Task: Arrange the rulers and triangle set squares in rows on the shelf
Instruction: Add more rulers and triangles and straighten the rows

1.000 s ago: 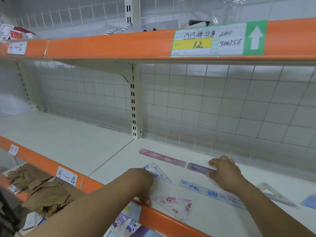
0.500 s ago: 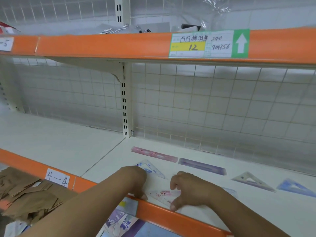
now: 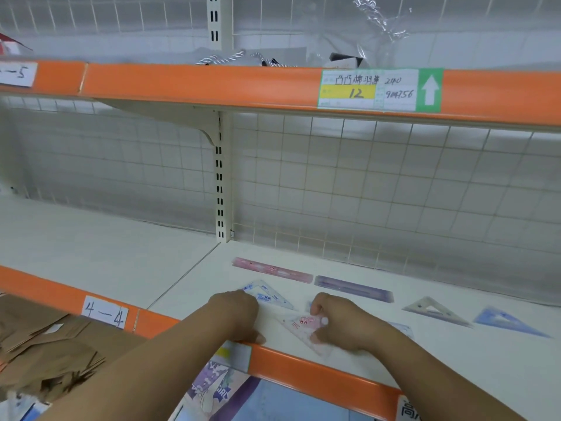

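Right hand (image 3: 343, 325) pinches pink set square (image 3: 299, 325).
Left hand (image 3: 235, 316): grip unreadable (fingers hidden). Risk: slick plastic slips from the pinch and drops over the orange shelf edge (image 3: 303, 370) just below.

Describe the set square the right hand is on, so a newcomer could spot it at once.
Find the lower shelf's orange front edge. Just behind it, the right hand pinches a clear set square. It alone carries pink print; its neighbours are a blue-printed set square and a grey set square.
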`<state>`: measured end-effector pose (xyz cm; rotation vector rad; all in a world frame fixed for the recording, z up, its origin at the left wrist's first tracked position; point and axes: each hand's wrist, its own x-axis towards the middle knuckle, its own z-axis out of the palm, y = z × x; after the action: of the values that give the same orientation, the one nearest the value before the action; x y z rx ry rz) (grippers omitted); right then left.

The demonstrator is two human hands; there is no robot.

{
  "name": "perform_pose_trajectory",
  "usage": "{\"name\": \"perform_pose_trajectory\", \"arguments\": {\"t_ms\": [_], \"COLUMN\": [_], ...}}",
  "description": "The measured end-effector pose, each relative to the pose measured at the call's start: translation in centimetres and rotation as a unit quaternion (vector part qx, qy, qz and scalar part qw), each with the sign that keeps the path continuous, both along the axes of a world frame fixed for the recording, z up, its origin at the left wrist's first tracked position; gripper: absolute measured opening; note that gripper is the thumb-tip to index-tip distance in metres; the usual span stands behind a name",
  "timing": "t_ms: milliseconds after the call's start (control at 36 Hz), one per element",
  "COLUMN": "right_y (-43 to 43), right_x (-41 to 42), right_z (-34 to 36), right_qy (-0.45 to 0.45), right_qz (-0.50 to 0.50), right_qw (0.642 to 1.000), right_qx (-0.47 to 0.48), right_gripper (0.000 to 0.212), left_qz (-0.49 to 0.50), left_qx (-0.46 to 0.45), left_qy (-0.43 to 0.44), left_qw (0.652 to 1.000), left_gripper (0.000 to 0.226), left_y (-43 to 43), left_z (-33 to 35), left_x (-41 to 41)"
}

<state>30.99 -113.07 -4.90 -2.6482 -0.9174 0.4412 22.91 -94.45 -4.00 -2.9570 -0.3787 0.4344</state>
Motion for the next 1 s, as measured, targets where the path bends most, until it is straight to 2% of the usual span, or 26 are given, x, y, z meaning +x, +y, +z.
{"name": "perform_pose_trajectory", "arguments": {"t_ms": [111, 167, 250, 361, 417, 472, 1000], "right_y": [0.1, -0.1, -0.8, -2.0, -2.6, -3.4, -9.2], "right_x": [-0.2, -0.4, -0.7, -0.7, -0.7, -1.1, -3.0], "right_z": [-0.4, -0.5, -0.1, 0.0, 0.1, 0.3, 0.0], "right_qy": [-0.044, -0.058, -0.089, -0.115, -0.129, -0.122, -0.079], "right_qz": [-0.025, -0.047, -0.085, -0.121, -0.143, -0.173, -0.306], "right_qw": [0.999, 0.996, 0.99, 0.977, 0.969, 0.964, 0.918], "right_qx": [0.019, 0.041, 0.071, 0.132, 0.155, 0.162, 0.24], "right_gripper": [0.02, 0.019, 0.023, 0.041, 0.036, 0.03, 0.043], "left_qz": [-0.022, -0.034, -0.048, -0.073, -0.084, -0.098, -0.2], "left_qx": [0.016, 0.018, 0.01, 0.006, 0.003, 0.003, -0.007], "left_qy": [0.002, 0.001, -0.009, -0.015, -0.016, -0.017, -0.033], "left_qw": [1.0, 0.999, 0.999, 0.997, 0.996, 0.995, 0.979], "left_gripper": [0.054, 0.053, 0.052, 0.054, 0.056, 0.056, 0.05], "left_y": [-0.3, -0.7, -1.3, -2.4, -2.8, -3.3, -8.4], "left_z": [0.2, 0.3, 0.7, 1.3, 1.4, 1.4, 1.2], "left_x": [-0.3, -0.3, -0.2, 0.2, 0.3, 0.6, 2.7]}}
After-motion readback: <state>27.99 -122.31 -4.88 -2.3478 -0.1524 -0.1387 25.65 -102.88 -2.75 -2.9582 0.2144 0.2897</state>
